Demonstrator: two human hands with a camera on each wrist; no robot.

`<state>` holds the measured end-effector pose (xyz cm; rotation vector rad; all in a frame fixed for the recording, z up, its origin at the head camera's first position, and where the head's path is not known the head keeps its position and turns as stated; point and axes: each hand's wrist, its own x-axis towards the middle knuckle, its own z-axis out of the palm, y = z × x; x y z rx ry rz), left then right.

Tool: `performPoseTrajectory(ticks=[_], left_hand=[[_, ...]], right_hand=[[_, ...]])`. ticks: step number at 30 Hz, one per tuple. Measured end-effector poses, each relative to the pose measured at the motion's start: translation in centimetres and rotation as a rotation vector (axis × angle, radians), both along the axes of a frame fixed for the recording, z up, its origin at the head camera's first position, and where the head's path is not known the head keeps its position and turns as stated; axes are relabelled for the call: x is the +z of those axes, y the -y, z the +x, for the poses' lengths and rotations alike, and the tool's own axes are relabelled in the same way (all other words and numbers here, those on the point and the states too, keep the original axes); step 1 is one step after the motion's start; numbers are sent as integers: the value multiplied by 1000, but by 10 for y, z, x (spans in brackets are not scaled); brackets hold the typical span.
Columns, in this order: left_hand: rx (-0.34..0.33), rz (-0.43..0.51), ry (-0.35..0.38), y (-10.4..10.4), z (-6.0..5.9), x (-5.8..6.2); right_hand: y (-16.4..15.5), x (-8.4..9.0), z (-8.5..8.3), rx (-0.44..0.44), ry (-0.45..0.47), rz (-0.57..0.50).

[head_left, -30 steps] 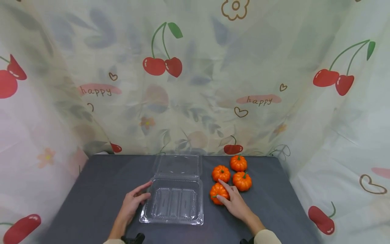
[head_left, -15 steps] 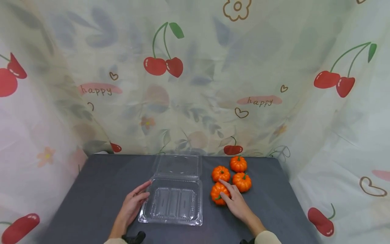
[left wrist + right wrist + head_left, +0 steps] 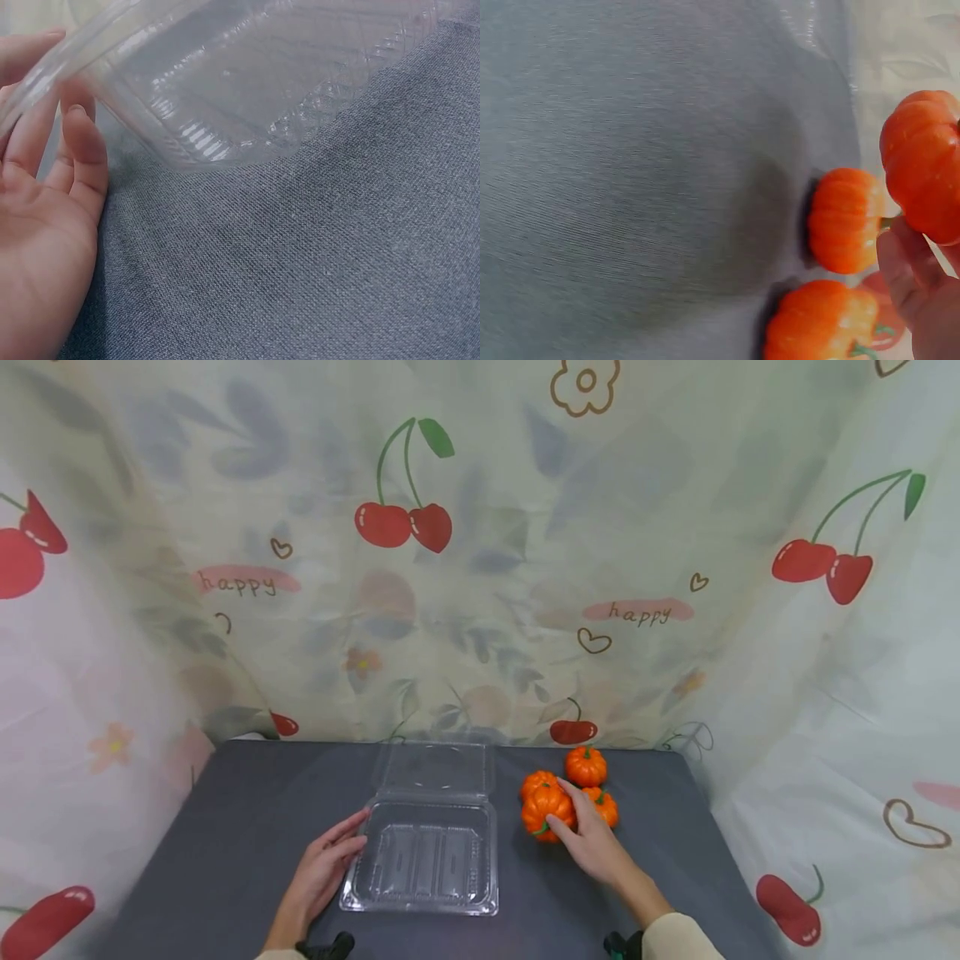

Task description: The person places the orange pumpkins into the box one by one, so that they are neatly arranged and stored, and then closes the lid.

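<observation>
Grey tabletop point(image 3: 225, 827) under cherry curtain. Right hand point(image 3: 592, 839) now lifting gripped pumpkin point(image 3: 547, 806), off the cloth since a second ago. Left hand point(image 3: 322, 868) relaxed, steadying clamshell box point(image 3: 420, 864).

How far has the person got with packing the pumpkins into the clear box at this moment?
Done: the clear clamshell box lies open and holds nothing; the left hand rests against its left edge. In hand: the right hand grips one pumpkin, which looks raised off the grey cloth. Left: that pumpkin and the three others by the backdrop are all outside the box, and the lid is open.
</observation>
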<state>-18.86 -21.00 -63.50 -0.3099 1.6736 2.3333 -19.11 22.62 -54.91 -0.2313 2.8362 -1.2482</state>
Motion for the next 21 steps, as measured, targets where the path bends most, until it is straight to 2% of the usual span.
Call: performPoseTrajectory(ticks=[12, 21], left_hand=[[29, 5, 32, -1, 0, 0], [40, 27, 42, -1, -1, -2]], right_hand=[[11, 35, -15, 6, -66, -36], [18, 50, -22, 60, -125, -41]])
